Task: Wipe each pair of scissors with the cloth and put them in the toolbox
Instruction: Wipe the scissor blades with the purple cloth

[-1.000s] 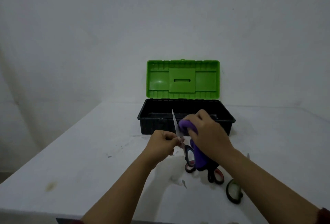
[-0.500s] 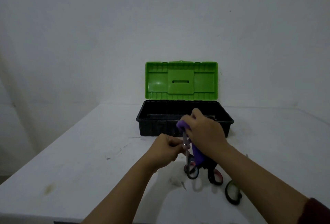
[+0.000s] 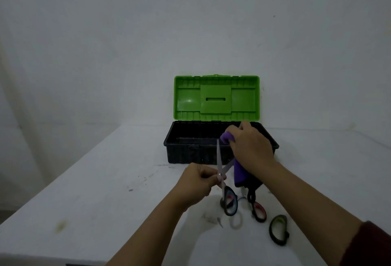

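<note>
Since the earlier frame, the scissors (image 3: 220,164) had swung their blades apart, and the right hand (image 3: 251,147) had lifted farther from the left hand (image 3: 197,182), up toward the toolbox (image 3: 186,155). The left hand's fingers were curled together and pinched the scissors at the pivot, with one blade standing nearly upright above the fingertips and the other slanting up and right toward the cloth (image 3: 240,174). Below those fingers hung the scissors' dark handle loops, reddish inside, close over the table (image 3: 105,181).

The right hand's fingers were clamped on the purple cloth; a fold of it bulged out just left of the fingertips, beside the tip of the upright blade, and the rest hung down under the palm. Whether the cloth touched the slanted blade could not be told, since the hand hid that spot.

Beyond both hands' fingers sat the toolbox with its green lid (image 3: 216,98) raised upright; what lay inside the dark box was not clear.

Nearer than the right hand's fingers, on the table, lay a second pair (image 3: 258,210) with black and red handles, its blades hidden under the hanging cloth. Right of that lay a green-lined handle (image 3: 279,232), apart from both hands.
</note>
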